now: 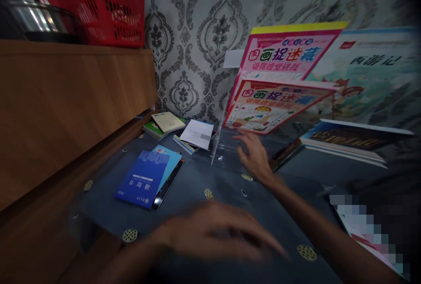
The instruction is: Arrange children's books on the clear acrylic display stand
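Pink picture book (274,106) tilts above the right hand (254,156), whose spread fingers rest on a clear stand (221,145) at centre; the blurred left hand (213,231) hovers open, low in frame.

Left hand (217,231): bare, no ring or glove, outline smeared by blur; forearm at 7 o'clock, unsleeved. Right hand (255,156): bare, fingers plain; forearm at 5 o'clock, unsleeved, no watch or band.
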Demonstrator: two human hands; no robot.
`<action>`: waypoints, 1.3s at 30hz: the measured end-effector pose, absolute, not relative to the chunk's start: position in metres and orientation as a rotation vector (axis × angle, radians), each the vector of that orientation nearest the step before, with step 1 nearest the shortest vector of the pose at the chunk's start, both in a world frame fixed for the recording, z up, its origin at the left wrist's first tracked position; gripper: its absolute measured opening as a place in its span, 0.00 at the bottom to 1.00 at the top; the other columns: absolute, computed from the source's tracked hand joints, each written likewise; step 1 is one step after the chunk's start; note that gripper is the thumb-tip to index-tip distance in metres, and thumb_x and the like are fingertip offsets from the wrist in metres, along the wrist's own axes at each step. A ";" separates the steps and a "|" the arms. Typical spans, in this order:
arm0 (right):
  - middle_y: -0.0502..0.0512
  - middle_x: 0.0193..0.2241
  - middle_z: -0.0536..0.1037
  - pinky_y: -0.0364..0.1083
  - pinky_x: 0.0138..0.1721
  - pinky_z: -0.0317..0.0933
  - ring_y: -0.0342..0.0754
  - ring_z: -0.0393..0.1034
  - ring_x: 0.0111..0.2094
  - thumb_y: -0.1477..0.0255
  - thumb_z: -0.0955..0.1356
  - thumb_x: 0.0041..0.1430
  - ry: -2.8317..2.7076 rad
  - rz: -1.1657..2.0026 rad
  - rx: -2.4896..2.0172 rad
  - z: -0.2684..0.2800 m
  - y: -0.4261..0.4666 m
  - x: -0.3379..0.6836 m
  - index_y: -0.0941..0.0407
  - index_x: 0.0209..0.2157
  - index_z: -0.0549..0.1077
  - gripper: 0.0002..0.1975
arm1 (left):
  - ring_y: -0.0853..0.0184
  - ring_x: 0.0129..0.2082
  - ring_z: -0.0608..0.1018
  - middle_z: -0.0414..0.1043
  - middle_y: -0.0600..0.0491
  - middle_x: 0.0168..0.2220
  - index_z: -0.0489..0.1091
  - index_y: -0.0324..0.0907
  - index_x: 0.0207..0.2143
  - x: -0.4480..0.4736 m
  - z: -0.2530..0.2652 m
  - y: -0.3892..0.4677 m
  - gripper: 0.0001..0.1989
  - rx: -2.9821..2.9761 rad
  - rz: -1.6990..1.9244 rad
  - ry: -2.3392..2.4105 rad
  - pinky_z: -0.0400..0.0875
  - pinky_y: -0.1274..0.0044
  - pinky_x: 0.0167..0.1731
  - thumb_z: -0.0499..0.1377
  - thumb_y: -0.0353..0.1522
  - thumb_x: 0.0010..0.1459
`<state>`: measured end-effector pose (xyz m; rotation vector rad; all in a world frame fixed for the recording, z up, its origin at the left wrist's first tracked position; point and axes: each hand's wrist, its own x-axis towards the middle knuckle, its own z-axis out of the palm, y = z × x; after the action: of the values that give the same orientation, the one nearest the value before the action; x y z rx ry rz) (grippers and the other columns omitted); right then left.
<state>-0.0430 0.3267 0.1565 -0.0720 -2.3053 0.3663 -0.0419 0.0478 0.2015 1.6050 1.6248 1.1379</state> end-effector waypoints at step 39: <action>0.57 0.42 0.76 0.48 0.34 0.72 0.49 0.75 0.34 0.71 0.67 0.54 -2.265 1.608 -0.092 0.032 0.196 -0.029 0.54 0.44 0.73 0.14 | 0.55 0.47 0.77 0.77 0.45 0.46 0.73 0.42 0.46 -0.152 0.118 -0.017 0.16 0.769 0.667 2.955 0.69 0.67 0.47 0.50 0.38 0.65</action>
<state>-0.0285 0.1959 0.0322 -0.0924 -2.2648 1.6079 -0.1523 -0.0173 0.1179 0.7694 2.9553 0.6674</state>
